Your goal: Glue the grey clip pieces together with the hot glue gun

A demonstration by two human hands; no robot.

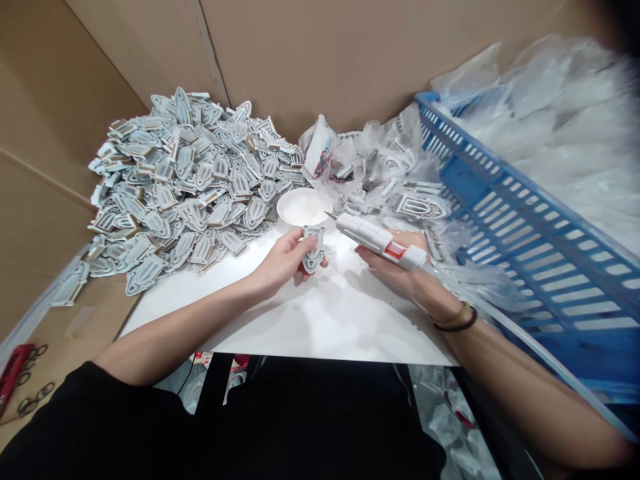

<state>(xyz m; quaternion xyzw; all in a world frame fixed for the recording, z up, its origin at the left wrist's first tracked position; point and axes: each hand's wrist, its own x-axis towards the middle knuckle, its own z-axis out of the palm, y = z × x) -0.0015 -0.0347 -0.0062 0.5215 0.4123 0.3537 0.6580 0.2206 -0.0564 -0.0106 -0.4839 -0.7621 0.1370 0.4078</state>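
My left hand (295,257) pinches a small grey plastic bracket-like part (313,250) with one rounded end, holding it just above the white table. My right hand (400,267) grips a white pen-shaped corded tool (367,235) with a thin metal tip and a red patch on its side. The tool's tip points left, above and to the right of the part, apart from it. Behind my hands stands a white bowl (304,207), its pale contents too bright to make out. A pale cord (540,360) runs from the tool along my right forearm.
A large heap of similar grey parts (200,180) covers the table's back left. Bagged parts (395,173) lie behind at right. A blue slatted crate (520,207) full of clear plastic bags flanks the right. Cardboard walls (325,60) stand behind. A red tool (14,373) and several dark rings lie far left.
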